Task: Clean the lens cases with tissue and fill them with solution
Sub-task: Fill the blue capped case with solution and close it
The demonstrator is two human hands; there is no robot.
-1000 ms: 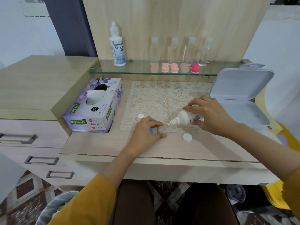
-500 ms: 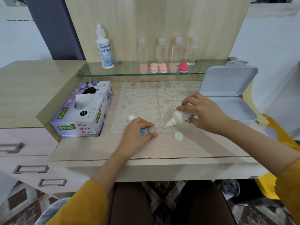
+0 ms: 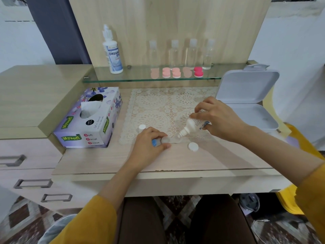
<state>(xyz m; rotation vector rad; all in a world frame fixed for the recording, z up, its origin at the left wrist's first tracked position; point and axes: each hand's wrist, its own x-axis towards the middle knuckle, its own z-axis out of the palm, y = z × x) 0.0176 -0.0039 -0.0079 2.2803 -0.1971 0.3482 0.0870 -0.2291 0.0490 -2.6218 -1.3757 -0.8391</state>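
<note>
A clear lens case point(image 3: 166, 140) with a blue cap at its left end lies on the desk at the mat's front edge. My left hand point(image 3: 149, 145) pins it down by thumb and fingers. My right hand point(image 3: 218, 118) grips a small white solution bottle point(image 3: 191, 126), tipped down to the left, its nozzle just over the case's right well. Two white caps lie loose: one point(image 3: 193, 146) right of the case, one point(image 3: 142, 127) behind my left hand. A tissue box point(image 3: 88, 120) stands at the left.
A glass shelf point(image 3: 140, 79) at the back carries a large solution bottle point(image 3: 113, 53), several clear bottles and pink lens cases point(image 3: 175, 73). An open white box point(image 3: 249, 103) sits at the right. A lace mat point(image 3: 167, 106) covers the desk's middle. Drawers are at the left.
The view has shifted slightly. Both hands keep their grips; the bottle stays tipped over the lens case with its nozzle a little lower.
</note>
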